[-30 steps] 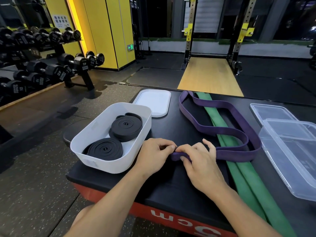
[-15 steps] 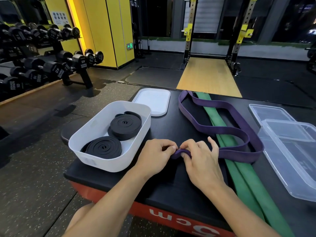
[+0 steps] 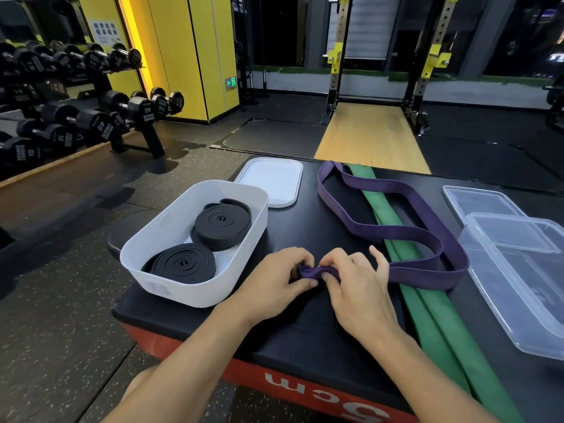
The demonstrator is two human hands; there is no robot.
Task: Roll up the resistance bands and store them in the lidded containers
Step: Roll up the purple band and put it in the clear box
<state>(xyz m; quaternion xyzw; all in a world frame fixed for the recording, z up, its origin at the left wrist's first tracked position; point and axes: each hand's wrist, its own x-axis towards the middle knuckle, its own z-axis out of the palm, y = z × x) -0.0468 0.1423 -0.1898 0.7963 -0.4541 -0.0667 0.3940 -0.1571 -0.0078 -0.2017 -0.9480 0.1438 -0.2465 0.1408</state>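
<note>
green band [image 3: 433, 325] cropped below, clear container [image 3: 525, 285] cropped right

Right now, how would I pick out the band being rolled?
On the black padded box, right of the white tub, lies the purple band. It crosses over a flat green band, and only its near end is pinched between the left hand and right hand.

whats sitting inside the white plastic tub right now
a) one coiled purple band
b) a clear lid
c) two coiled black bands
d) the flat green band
c: the white plastic tub holds two coiled black resistance bands, while the purple resistance band is pinched at one end by the left hand and right hand, and the green resistance band lies flat outside the tub.
</note>
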